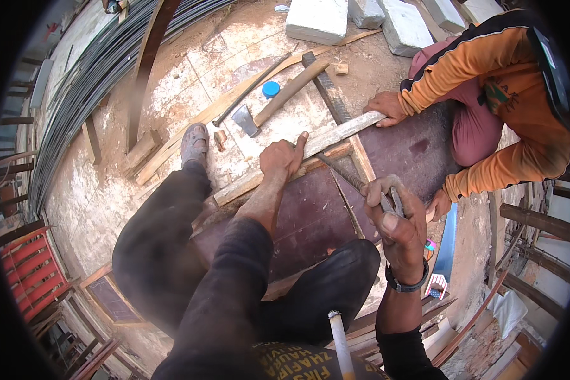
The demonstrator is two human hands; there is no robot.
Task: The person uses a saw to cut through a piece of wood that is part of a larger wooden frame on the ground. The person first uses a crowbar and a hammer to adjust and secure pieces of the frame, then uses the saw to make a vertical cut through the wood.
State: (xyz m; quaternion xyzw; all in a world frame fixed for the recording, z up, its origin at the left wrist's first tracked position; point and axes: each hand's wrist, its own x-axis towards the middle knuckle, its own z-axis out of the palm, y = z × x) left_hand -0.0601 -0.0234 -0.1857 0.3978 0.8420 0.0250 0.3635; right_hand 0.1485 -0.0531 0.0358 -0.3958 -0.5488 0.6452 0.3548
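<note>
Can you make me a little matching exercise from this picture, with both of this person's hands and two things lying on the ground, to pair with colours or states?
Column one
1. Left hand
2. Axe
3. Right hand
4. Round cap

Column two
A. Bright blue all over
B. Gripping a ridged metal bar
C. Resting on a pale wooden strip
D. Grey metal and brown wood, held by nobody

Right pairs: 1-C, 2-D, 3-B, 4-A
</note>
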